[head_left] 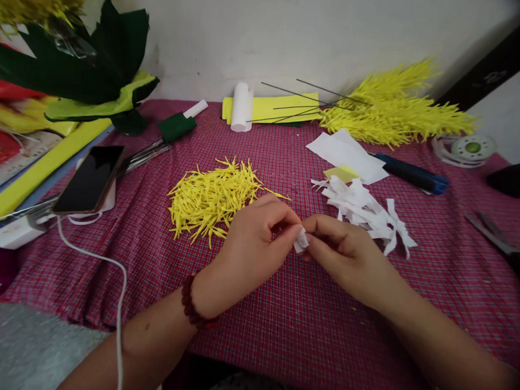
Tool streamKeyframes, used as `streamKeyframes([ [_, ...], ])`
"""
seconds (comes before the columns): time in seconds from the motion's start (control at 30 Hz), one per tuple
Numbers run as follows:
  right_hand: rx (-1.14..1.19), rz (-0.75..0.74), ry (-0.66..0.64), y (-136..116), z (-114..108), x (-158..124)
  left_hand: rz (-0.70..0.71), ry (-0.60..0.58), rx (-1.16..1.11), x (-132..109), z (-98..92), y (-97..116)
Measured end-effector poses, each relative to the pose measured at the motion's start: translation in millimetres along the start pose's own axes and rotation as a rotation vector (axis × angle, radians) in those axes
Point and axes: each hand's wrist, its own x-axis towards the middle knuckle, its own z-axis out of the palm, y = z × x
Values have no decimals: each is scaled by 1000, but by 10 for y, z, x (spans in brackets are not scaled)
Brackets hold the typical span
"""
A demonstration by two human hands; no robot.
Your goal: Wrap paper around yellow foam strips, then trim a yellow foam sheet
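My left hand, with a dark red bead bracelet at the wrist, pinches a small white paper strip. From the other side my right hand closes thumb and fingers on the same strip, so the two sets of fingertips meet around it. Beyond my left hand lies a pile of thin twisted yellow paper pieces. A heap of loose white paper strips sits just past my right hand. Whether anything else is between the fingertips is hidden.
Scissors lie at right, near a blue-black utility knife and white sheets. Yellow fringed stems, yellow paper and a white roll line the wall. A phone and white cable are left.
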Motion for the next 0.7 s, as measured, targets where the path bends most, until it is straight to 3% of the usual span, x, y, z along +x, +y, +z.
streamKeyframes([
  [0.1, -34, 9, -29, 28, -41, 24, -72, 65, -40, 18, -12, 30],
  [0.23, -78, -19, 111, 30, -108, 42, -222, 41, -225, 41, -11, 52],
  [0.37, 48, -92, 116, -15, -88, 20, -212, 11, -211, 18, 16, 68],
  [0.5, 144, -129, 270, -20, -28, -2, -227, 21, -235, -2, 31, 73],
  [0.7, -37, -244, 251, -6, -5, 28, -244, 53, -272, -2, 52, 58],
])
